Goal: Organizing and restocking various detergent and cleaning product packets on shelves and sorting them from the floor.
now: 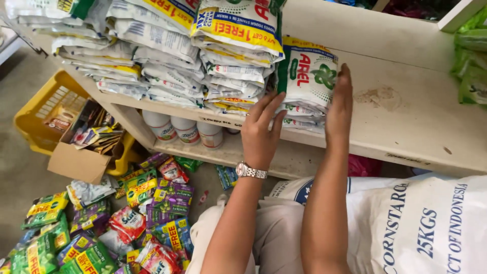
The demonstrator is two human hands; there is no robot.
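Detergent packets (306, 76), white and green pouches stacked in a short pile, sit on the cream wooden shelf (406, 114) just right of the taller stacks. We press our right hand (339, 104) flat against the right side of this pile, fingers straight and together, touching the pouch edges without closing around anything. Our left hand (259, 131), a silver wristwatch (251, 171) on its wrist, is at the front left of the same pile with the fingers spread and slightly bent, their tips touching the lower pouches; it is open too, gripping nothing. The pile sits between the two hands.

To the left on the same shelf rise the taller stacks of white detergent bags (167, 56) with yellow and blue bands, filling the board up to the pile's left side. On the lower shelf, beneath them, stand three white bottles (185, 129) in a row. Down on the floor to the left lies a loose heap of small sachets (127, 223) in green, purple, red and yellow. Behind the heap, a cardboard box (81, 160) of more sachets leans in a yellow plastic crate (48, 109). A large white sack (416, 223) with dark blue lettering rests at the right, just below our right forearm and beside our knees.
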